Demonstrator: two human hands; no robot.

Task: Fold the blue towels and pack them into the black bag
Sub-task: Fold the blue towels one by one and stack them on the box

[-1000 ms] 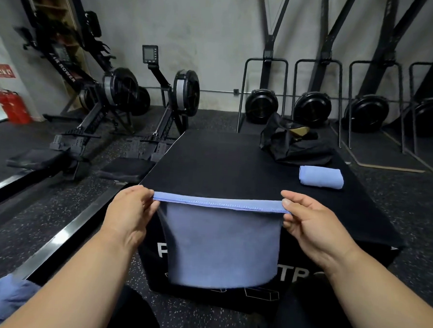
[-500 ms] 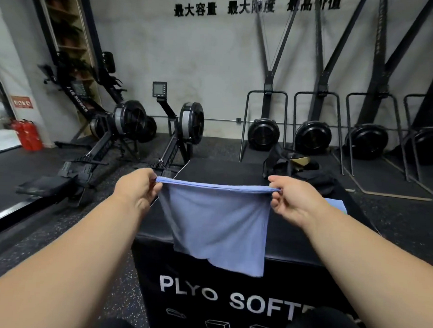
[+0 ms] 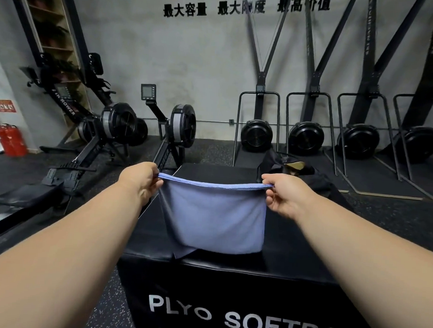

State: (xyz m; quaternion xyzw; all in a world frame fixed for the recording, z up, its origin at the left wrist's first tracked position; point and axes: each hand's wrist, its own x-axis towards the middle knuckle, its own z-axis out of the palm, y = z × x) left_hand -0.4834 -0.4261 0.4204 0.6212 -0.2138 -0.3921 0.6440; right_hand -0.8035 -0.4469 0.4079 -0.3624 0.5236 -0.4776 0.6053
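Soft blue cloth towel [image 3: 213, 219]: doubled, hanging, long axis side to side, lower hem brushing counter [image 3: 293, 258] near front edge. Left hand [image 3: 140, 182], right hand [image 3: 285, 195]: each pinching top corner, equally near. Crumpled black fabric bag [image 3: 317, 181]: far right corner, beyond right hand.

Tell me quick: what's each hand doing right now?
Left hand: closed, fingers pinching the blue towel's top left corner.
Right hand: closed, pinching the top right corner.

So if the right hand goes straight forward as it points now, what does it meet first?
Probably the black bag, which lies just beyond the right hand on the box; depth is unclear.
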